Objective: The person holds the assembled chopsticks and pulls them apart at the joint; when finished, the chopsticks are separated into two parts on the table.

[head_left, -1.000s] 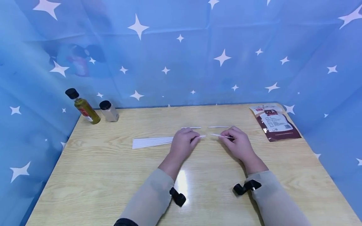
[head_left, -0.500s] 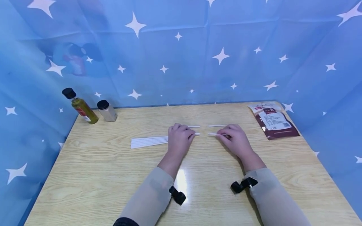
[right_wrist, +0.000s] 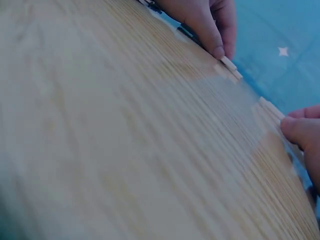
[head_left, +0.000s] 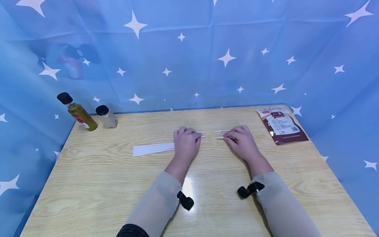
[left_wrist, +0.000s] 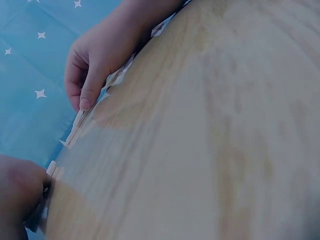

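White sticks were in the person's fingers, one to each side, their near ends facing each other across a small gap. Closest to where I stood came the grey sleeves [head_left: 157,200], each with a black clip [head_left: 186,200] near the cuff, reaching forward over the pale wood-grained worktop [head_left: 94,184]. Beyond the cuffs, the left grip [head_left: 186,144] pinched its stick [head_left: 202,136] between thumb and fingers, only the right-hand end poking out. The right grip [head_left: 241,143] was likewise pinching, its stick [head_left: 219,137] showing a short length to the left of the fingertips. I couldn't tell whether either piece touched the wood. Just left of the left grip lay a fan of white strips [head_left: 152,149], the hand hiding its right end. Slightly past the held pair, another two sticks lay in much the same arrangement: a far left stick [head_left: 202,132], partly behind the left grip, and a far right stick [head_left: 220,131], partly behind the right. Farther back, a maroon and white packet [head_left: 282,125] lay flat at the right, while a black-capped jar [head_left: 107,118] and a bottle of greenish liquid [head_left: 81,117] stood at the left. Behind everything hung blue cloth [head_left: 189,49] with white stars.
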{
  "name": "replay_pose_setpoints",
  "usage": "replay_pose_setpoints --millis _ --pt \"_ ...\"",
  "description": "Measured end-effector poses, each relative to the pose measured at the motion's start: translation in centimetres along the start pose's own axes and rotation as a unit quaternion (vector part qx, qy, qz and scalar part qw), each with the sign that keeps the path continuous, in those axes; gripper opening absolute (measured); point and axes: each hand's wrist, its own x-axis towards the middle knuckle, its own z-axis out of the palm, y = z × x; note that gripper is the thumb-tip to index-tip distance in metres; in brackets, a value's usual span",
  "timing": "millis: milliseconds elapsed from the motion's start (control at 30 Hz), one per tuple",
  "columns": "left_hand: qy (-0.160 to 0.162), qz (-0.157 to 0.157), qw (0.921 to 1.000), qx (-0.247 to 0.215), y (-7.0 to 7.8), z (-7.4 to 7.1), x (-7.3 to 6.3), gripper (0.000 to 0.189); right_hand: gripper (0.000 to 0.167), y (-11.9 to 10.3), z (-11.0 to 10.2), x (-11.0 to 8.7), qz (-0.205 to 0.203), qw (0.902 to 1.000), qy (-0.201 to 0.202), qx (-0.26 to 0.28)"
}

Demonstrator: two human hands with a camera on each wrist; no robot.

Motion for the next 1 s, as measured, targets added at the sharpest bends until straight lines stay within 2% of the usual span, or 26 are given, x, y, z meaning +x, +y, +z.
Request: replay_pose_setpoints --millis 300,600,833,1000 --pt "0.006 0.014 0.9999 0.006 -0.3 0.3 0.4 0.012 0.008 0.2 0.6 0.8 -0.019 0.9994 0.021 -0.022" --pt "0.019 0.013 0.9997 0.014 -0.1 0.8 0.1 0.015 0.008 0.1 0.9 1.2 -0.026 0.9988 0.016 -0.039" --pt "0.015 -0.011 0.9997 0.017 -0.1 0.7 0.3 0.010 0.010 -0.1 0.8 1.4 -0.023 0.9988 0.013 -0.042" --pt "0.014 -0.030 0.9994 0.000 -0.3 0.6 0.3 0.008 0.010 -0.2 0.9 1.5 -0.015 0.9991 0.008 -0.039"
